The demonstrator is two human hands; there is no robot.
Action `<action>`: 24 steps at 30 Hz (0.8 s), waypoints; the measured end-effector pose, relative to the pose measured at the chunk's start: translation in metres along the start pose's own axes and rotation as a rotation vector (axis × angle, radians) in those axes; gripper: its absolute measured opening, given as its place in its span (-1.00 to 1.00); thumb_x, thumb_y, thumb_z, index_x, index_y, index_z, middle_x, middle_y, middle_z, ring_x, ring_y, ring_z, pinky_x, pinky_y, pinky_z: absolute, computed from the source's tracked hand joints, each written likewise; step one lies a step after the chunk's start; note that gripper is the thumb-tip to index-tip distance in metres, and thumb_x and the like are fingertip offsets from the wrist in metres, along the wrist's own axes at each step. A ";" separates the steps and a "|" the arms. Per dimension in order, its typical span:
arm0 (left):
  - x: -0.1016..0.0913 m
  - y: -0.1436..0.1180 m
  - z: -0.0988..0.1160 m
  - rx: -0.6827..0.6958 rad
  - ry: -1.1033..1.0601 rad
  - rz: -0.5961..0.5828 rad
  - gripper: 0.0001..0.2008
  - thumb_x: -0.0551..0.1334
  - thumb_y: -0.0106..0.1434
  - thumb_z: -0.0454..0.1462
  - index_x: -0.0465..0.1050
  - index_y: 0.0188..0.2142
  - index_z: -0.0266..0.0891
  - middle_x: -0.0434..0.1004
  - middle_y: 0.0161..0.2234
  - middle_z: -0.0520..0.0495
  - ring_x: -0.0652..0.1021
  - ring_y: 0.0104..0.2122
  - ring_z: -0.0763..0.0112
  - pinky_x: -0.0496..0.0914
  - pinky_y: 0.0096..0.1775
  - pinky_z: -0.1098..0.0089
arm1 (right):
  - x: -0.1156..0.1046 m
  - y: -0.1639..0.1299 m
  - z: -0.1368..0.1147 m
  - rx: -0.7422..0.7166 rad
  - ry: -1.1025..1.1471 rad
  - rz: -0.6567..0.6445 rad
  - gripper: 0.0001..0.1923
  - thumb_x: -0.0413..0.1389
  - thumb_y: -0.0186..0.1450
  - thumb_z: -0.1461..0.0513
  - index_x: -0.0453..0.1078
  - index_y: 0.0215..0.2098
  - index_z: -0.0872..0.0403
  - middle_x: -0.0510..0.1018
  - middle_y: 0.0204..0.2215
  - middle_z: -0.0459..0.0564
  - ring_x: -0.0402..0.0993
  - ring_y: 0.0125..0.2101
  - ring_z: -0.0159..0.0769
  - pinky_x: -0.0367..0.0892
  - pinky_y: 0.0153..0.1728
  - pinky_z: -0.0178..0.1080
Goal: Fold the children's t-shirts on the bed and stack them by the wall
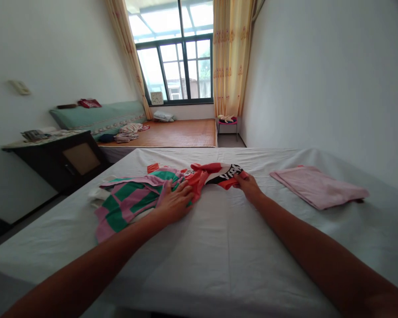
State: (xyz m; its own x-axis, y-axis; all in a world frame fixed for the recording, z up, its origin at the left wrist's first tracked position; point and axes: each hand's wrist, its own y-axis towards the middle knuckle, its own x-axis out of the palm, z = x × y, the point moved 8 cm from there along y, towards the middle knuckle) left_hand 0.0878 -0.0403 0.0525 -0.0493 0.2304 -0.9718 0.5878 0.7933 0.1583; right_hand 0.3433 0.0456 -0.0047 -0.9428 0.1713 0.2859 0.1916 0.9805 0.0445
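Observation:
A pile of clothes lies on the white sheet (219, 247). A pink and green striped garment (129, 201) is at the left of the pile. A red, white and black garment (215, 173) is at its right. My left hand (174, 203) lies flat, fingers spread, on the edge of the striped garment where it meets the red one. My right hand (248, 185) pinches the near right edge of the red garment. A folded pink cloth (318, 187) lies apart at the right.
A dark wooden cabinet (63, 161) stands left of the bed. Behind is a second bed with a woven mat (179, 132), a green pillow (99, 117) and loose clothes. A small pink stool (227, 121) stands under the curtained window (182, 66). A white wall runs along the right.

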 end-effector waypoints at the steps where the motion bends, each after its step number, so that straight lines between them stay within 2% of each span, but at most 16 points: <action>1: -0.001 -0.008 -0.017 -0.039 0.053 -0.001 -0.70 0.11 0.28 -0.29 0.43 -0.02 -0.06 0.36 0.11 -0.12 0.17 0.23 0.06 0.01 0.17 -0.17 | 0.000 0.001 0.000 0.000 0.015 0.013 -0.66 0.37 -0.03 0.13 0.45 -0.34 0.12 0.59 -0.45 -0.07 0.50 -0.49 -0.38 0.46 -0.61 -0.40; 3: -0.006 -0.019 -0.051 -0.114 0.110 -0.011 -0.70 0.04 0.27 -0.39 0.47 -0.14 -0.09 0.39 0.03 -0.14 0.26 0.16 0.09 0.19 0.10 -0.05 | -0.001 0.004 -0.002 -0.011 0.045 0.036 -0.67 0.36 -0.02 0.15 0.45 -0.34 0.11 0.59 -0.45 -0.09 0.50 -0.50 -0.40 0.46 -0.61 -0.42; 5: -0.012 -0.028 -0.088 -0.165 0.101 -0.047 -0.71 0.04 0.26 -0.39 0.48 -0.19 -0.11 0.41 -0.05 -0.16 0.38 0.03 0.13 0.35 -0.05 0.14 | -0.004 0.010 -0.006 -0.032 0.077 0.061 -0.69 0.35 0.00 0.17 0.44 -0.34 0.11 0.58 -0.46 -0.11 0.50 -0.51 -0.42 0.46 -0.60 -0.43; 7: -0.022 -0.041 -0.134 -0.281 0.116 -0.024 -0.73 0.02 0.25 -0.39 0.49 -0.24 -0.15 0.42 -0.13 -0.19 0.40 -0.03 0.10 0.39 -0.16 0.21 | -0.015 0.019 -0.016 -0.065 0.114 0.111 -0.72 0.34 0.02 0.19 0.42 -0.35 0.11 0.56 -0.48 -0.14 0.49 -0.53 -0.45 0.45 -0.59 -0.44; 10: -0.030 -0.068 -0.203 -0.501 0.157 -0.017 -0.74 0.02 0.25 -0.36 0.49 -0.33 -0.24 0.41 -0.22 -0.25 0.42 -0.08 0.00 0.38 -0.21 0.17 | -0.056 0.034 -0.038 -0.150 0.195 0.315 -0.79 0.29 0.09 0.23 0.37 -0.37 0.10 0.51 -0.52 -0.20 0.47 -0.58 -0.50 0.45 -0.58 -0.46; 12: -0.025 -0.081 -0.230 -0.558 0.168 -0.075 -0.75 0.02 0.23 -0.38 0.49 -0.30 -0.27 0.41 -0.23 -0.25 0.45 -0.13 0.02 0.38 -0.24 0.20 | -0.096 0.037 -0.049 -0.211 0.261 0.520 -0.84 0.23 0.15 0.27 0.33 -0.36 0.09 0.48 -0.54 -0.24 0.46 -0.60 -0.53 0.46 -0.55 -0.46; 13: -0.022 -0.083 -0.237 -0.566 0.169 -0.097 -0.74 0.02 0.22 -0.39 0.49 -0.27 -0.28 0.42 -0.21 -0.26 0.46 -0.15 0.04 0.38 -0.24 0.21 | -0.113 0.038 -0.051 -0.220 0.283 0.605 -0.87 0.20 0.18 0.29 0.31 -0.35 0.08 0.47 -0.55 -0.26 0.46 -0.60 -0.53 0.48 -0.54 -0.45; 14: -0.019 -0.083 -0.238 -0.565 0.164 -0.099 -0.73 0.01 0.22 -0.38 0.49 -0.24 -0.28 0.43 -0.19 -0.26 0.47 -0.15 0.05 0.39 -0.23 0.21 | -0.127 0.038 -0.049 -0.202 0.291 0.658 -0.88 0.17 0.20 0.32 0.29 -0.35 0.08 0.46 -0.56 -0.26 0.46 -0.61 -0.53 0.49 -0.53 -0.44; 16: -0.019 -0.076 -0.225 -0.554 0.132 -0.019 -0.68 -0.02 0.27 -0.33 0.47 -0.13 -0.28 0.44 -0.11 -0.27 0.46 -0.10 0.07 0.38 -0.15 0.20 | -0.140 0.040 -0.039 -0.104 0.264 0.649 -0.90 0.15 0.21 0.34 0.29 -0.35 0.09 0.48 -0.57 -0.24 0.47 -0.61 -0.50 0.51 -0.53 -0.39; 19: -0.015 -0.056 -0.178 -0.434 0.025 0.100 -0.57 -0.04 0.34 -0.17 0.33 0.13 -0.17 0.37 0.09 -0.21 0.37 0.06 0.12 0.28 0.06 0.15 | -0.132 0.041 -0.022 0.008 0.169 0.518 -0.91 0.17 0.19 0.34 0.33 -0.36 0.10 0.51 -0.55 -0.19 0.46 -0.62 -0.45 0.51 -0.58 -0.36; 22: 0.012 -0.047 -0.133 -0.257 -0.021 -0.036 -0.55 0.03 0.31 -0.04 0.30 0.17 0.06 0.21 0.25 -0.09 0.20 0.22 0.03 0.11 0.15 -0.07 | -0.116 0.039 -0.016 0.000 0.093 0.424 -0.92 0.17 0.17 0.36 0.38 -0.36 0.11 0.52 -0.54 -0.15 0.46 -0.60 -0.44 0.48 -0.61 -0.40; 24: 0.026 -0.053 -0.130 -0.238 0.020 -0.107 -0.57 0.06 0.29 -0.05 0.33 0.14 0.13 0.12 0.30 -0.08 0.09 0.27 -0.05 -0.03 0.14 -0.25 | -0.110 0.039 -0.016 0.002 0.064 0.381 -0.92 0.14 0.18 0.38 0.39 -0.37 0.11 0.52 -0.53 -0.13 0.47 -0.58 -0.42 0.47 -0.61 -0.40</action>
State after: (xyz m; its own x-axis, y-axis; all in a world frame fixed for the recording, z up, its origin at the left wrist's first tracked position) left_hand -0.0496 -0.0028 0.0412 -0.1183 0.1477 -0.9819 0.3722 0.9234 0.0941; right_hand 0.4586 0.0636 -0.0191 -0.7851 0.5169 0.3412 0.5243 0.8479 -0.0780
